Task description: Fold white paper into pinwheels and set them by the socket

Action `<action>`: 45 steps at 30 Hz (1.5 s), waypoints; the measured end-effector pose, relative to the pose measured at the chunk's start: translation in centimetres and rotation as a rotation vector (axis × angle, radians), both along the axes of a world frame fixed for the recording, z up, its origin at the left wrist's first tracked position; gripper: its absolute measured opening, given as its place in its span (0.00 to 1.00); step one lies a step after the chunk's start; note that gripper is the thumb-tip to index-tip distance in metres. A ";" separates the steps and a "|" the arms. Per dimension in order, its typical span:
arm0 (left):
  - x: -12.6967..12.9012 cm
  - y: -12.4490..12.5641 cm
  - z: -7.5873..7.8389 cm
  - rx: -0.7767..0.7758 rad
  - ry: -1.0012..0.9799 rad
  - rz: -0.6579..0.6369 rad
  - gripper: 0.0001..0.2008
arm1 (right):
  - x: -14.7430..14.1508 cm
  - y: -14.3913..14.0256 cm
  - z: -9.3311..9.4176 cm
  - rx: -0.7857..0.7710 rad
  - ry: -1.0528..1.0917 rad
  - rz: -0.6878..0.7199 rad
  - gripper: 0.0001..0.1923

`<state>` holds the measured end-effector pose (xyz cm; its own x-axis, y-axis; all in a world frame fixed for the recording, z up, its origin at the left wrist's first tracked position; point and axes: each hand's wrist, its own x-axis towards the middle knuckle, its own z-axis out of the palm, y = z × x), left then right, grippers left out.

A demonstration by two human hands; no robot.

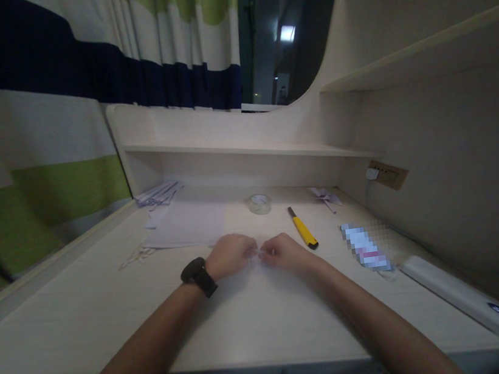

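Small pale scrap (257,252) pinched between left hand (231,255) and right hand (286,253): too small and too covered by curled fingers to tell what it is. Flat packet (366,247) right of the yellow knife (303,229) is blurred out, its print unreadable. White bar (461,294) runs off the bottom-right corner; both forearms are cut by the lower edge; paper strips (158,194) at the tabletop's far left are too dim to sort.

No legible text anywhere.
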<state>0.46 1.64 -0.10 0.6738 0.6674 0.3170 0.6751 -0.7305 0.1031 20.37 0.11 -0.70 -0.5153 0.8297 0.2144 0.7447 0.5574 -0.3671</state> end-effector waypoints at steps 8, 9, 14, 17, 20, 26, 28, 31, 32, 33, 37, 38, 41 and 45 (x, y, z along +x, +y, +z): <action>-1.1 1.2 0.7 -0.101 -0.068 0.059 0.08 | 1.0 0.2 0.4 0.255 0.096 -0.019 0.18; -1.0 1.2 0.7 -0.135 -0.097 0.028 0.09 | 0.7 0.1 0.4 0.320 0.107 0.026 0.21; -0.7 1.3 0.8 -0.303 -0.228 -0.151 0.10 | -0.5 -0.4 -0.2 0.524 -0.012 0.171 0.21; -0.9 1.5 0.8 -0.417 -0.240 -0.237 0.12 | -0.3 -0.3 -0.5 0.581 -0.074 0.188 0.18; -1.1 1.6 0.9 -0.496 -0.237 -0.257 0.14 | -0.1 -0.1 -0.7 0.591 -0.062 0.184 0.15; -0.5 0.7 1.1 -0.130 -0.261 -0.073 0.13 | -0.3 0.4 -1.3 0.457 0.151 -0.054 0.10; -0.3 0.4 1.0 -0.045 -0.175 -0.062 0.13 | -0.5 0.4 -1.4 0.388 0.184 -0.111 0.09; 0.0 0.1 0.7 0.026 -0.086 -0.036 0.12 | -0.6 0.3 -1.2 0.285 0.139 -0.101 0.09; 0.1 0.0 0.5 0.037 -0.066 -0.029 0.12 | -0.6 0.2 -1.1 0.254 0.115 -0.087 0.09; 0.1 -0.1 0.4 0.045 -0.046 -0.022 0.11 | -0.5 0.2 -0.9 0.222 0.099 -0.073 0.10; 0.4 -0.3 0.2 0.063 0.012 -0.006 0.11 | -0.1 0.0 0.0 0.062 0.151 -0.038 0.11; 0.4 -0.4 0.2 0.067 0.017 -0.006 0.11 | 0.0 0.0 0.2 0.024 0.169 -0.035 0.11; 0.4 -0.5 0.2 0.066 0.019 -0.009 0.11 | 0.5 0.0 0.6 -0.047 0.185 -0.016 0.12; 0.5 -0.6 0.2 0.015 0.009 -0.024 0.10 | 0.7 -0.1 1.1 -0.093 0.160 0.040 0.12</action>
